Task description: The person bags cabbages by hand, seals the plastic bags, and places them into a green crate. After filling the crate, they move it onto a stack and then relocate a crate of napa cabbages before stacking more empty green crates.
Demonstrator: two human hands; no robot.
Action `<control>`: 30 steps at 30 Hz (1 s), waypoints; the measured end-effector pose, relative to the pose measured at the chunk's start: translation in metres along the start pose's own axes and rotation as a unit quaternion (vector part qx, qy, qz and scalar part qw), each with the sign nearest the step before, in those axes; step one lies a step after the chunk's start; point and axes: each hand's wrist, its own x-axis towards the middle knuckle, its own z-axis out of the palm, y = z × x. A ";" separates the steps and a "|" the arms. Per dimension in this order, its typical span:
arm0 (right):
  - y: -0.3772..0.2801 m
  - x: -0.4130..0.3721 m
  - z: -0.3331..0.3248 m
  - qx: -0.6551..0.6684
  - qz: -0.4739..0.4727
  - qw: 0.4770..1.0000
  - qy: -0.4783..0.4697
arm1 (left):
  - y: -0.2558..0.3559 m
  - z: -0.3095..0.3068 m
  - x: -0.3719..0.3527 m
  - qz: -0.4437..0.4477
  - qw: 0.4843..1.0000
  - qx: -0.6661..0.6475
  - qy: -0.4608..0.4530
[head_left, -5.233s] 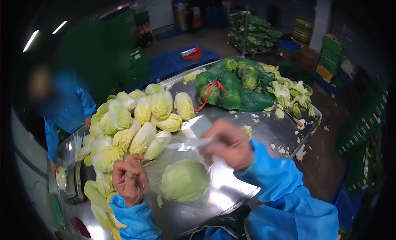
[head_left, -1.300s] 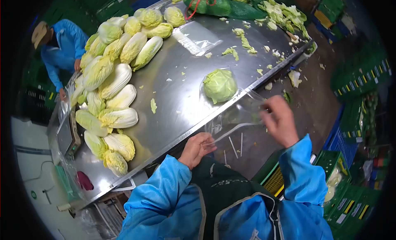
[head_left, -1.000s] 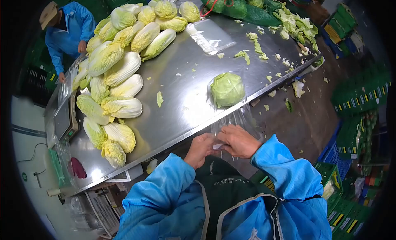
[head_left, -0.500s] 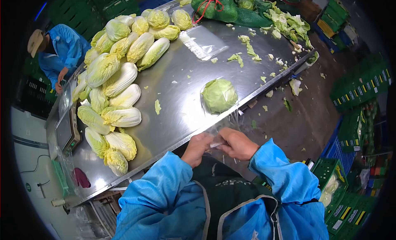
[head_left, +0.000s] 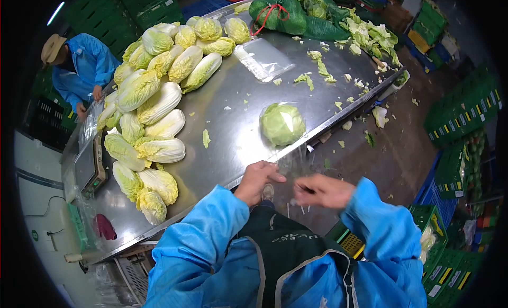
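Note:
A round green cabbage [head_left: 283, 124] in clear plastic film rests near the front edge of the metal table [head_left: 222, 128]. Loose film hangs from it over the edge, toward my hands. My left hand [head_left: 257, 181] is at the table edge below the cabbage, its thumb and fingers apart around or beside the film; no firm grip shows. To its right, my right hand [head_left: 323, 191] is curled and smeared by motion, and what its fingers hold, if anything, cannot be made out.
Napa cabbages [head_left: 159, 104] are heaped on the left, beside a scale [head_left: 90, 165]. A stack of plastic bags [head_left: 263, 59], a green net sack [head_left: 296, 16] and leaf scraps [head_left: 373, 35] lie farther back. A co-worker [head_left: 84, 64] stands at far left; green crates [head_left: 463, 106] are at right.
My hands have come apart, the right one moving to the right. The fingers of my left hand have loosened. The cabbage has stayed in place, and the view has shifted slightly.

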 end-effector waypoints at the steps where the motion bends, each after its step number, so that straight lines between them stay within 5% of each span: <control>1: -0.015 -0.025 0.000 0.011 0.011 1.000 -0.007 | 0.007 -0.003 -0.001 -0.019 0.999 -0.029 0.016; 3: -0.031 -0.086 -0.007 0.086 0.041 0.995 0.024 | 0.007 -0.016 0.003 -0.009 1.000 -0.023 0.001; 5: -0.021 -0.155 -0.010 0.141 -0.013 0.984 0.105 | 0.014 -0.019 0.005 -0.042 0.999 -0.027 0.006; 7: 0.022 -0.201 0.009 0.307 -0.114 0.918 0.224 | 0.026 -0.015 0.002 -0.039 0.998 -0.040 -0.005; 10: 0.128 -0.241 0.042 0.275 0.222 0.897 0.264 | 0.042 -0.010 0.003 -0.028 0.998 -0.054 -0.020; 12: 0.187 -0.238 0.069 0.006 0.413 0.907 0.085 | 0.055 -0.008 0.004 -0.006 0.998 -0.059 -0.020; 13: 0.318 -0.278 0.106 -0.110 0.355 0.920 0.126 | 0.059 -0.009 0.005 -0.004 0.998 -0.056 -0.024; 15: 0.275 -0.233 0.095 -0.234 0.371 0.888 0.140 | 0.063 -0.012 0.006 0.001 0.999 -0.048 -0.023; 17: 0.225 -0.177 0.060 -0.106 0.187 0.909 0.357 | 0.067 -0.011 0.004 -0.005 0.999 -0.032 -0.030; 20: 0.169 -0.099 -0.006 -0.083 0.006 0.863 0.499 | 0.070 -0.012 0.005 -0.013 0.999 -0.030 -0.029; 23: 0.128 -0.043 -0.036 -0.016 -0.061 0.871 0.487 | 0.071 -0.013 0.004 -0.015 0.998 -0.047 -0.031; 25: 0.122 -0.017 -0.045 0.446 -0.019 0.801 0.398 | 0.074 -0.014 0.005 -0.024 0.999 -0.033 -0.025; 30: 0.108 0.001 -0.074 0.456 0.077 0.824 0.328 | 0.074 -0.016 0.009 -0.032 0.998 -0.033 -0.040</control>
